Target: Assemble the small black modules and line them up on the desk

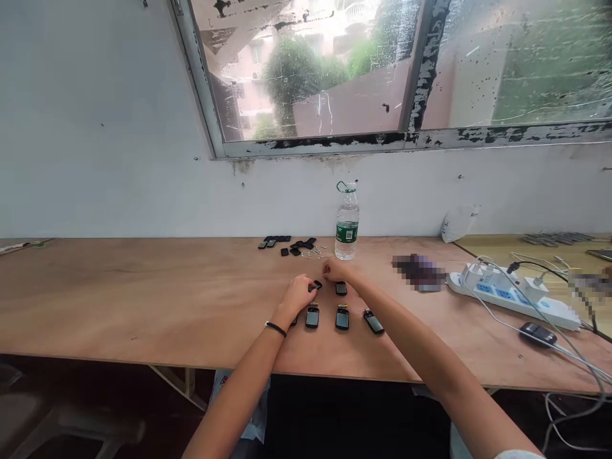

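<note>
My left hand (301, 291), a black band on its wrist, pinches a small black device (317, 285) just above the wooden table. My right hand (333, 270) is closed, fingertips down by scattered small light-coloured parts (315, 252); what it holds, if anything, is hidden. Below it lies a small black device with a grey screen (341, 289). Closer to me are similar devices: one in the middle (312, 317), one to its right (342, 318) and a tilted one (373, 321) by my right forearm. Another is mostly covered by my left hand.
Black pieces (303, 245) and several more small devices (271, 243) lie toward the wall. A water bottle (347, 226) stands behind my right hand. On the right are a white power strip (516, 294) with cables, a black oval item (538, 334) and a blurred object (418, 272).
</note>
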Available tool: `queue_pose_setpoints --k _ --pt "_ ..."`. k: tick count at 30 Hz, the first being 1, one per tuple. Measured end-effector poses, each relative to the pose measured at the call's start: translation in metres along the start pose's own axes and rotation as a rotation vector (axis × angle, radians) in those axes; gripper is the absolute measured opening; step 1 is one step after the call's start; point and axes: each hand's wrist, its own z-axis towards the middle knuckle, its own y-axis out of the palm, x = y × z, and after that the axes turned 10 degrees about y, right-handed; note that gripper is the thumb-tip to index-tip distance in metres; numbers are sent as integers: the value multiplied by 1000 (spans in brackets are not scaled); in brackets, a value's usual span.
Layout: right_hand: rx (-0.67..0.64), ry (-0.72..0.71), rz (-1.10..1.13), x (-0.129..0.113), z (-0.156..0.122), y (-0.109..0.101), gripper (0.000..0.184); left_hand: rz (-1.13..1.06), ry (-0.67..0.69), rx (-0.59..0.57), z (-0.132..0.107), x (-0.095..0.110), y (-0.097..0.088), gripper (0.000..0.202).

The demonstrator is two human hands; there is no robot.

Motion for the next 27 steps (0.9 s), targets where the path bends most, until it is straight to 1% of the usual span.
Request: queue_pose_setpoints --k 2,6,11,15,19,21,23,24,26,27 --pt "5 -8 37 -3 -2 -1 9 -4 -8 2 0 0 0 22" --pt "37 -46 144 -16 -8 0 14 -15 -14 -13 -1 2 -2 21" --pt "-5 -74 220 -32 -19 3 15 2 -33 -25 0 5 -1 16" --pt "-24 -80 243 -34 -27 1 16 19 -69 -28 1 7 3 17" --pt "-67 -47 243 -31 -31 -3 32 16 -94 -35 2 8 2 17" --pt "-111 -86 252 -29 -32 -5 34 21 -99 -43 1 10 0 18" --pt "-162 -159 251 -27 -32 -8 30 29 -99 -49 0 12 -3 18" --pt "-182 -185 244 -26 -31 -8 26 32 -94 -51 0 13 -4 18" --pt "-197 -195 215 -25 -27 -9 15 33 -78 -47 -2 14 -6 18" --pt "-185 -186 195 -25 -25 -9 16 29 -68 -41 -2 14 -6 18"
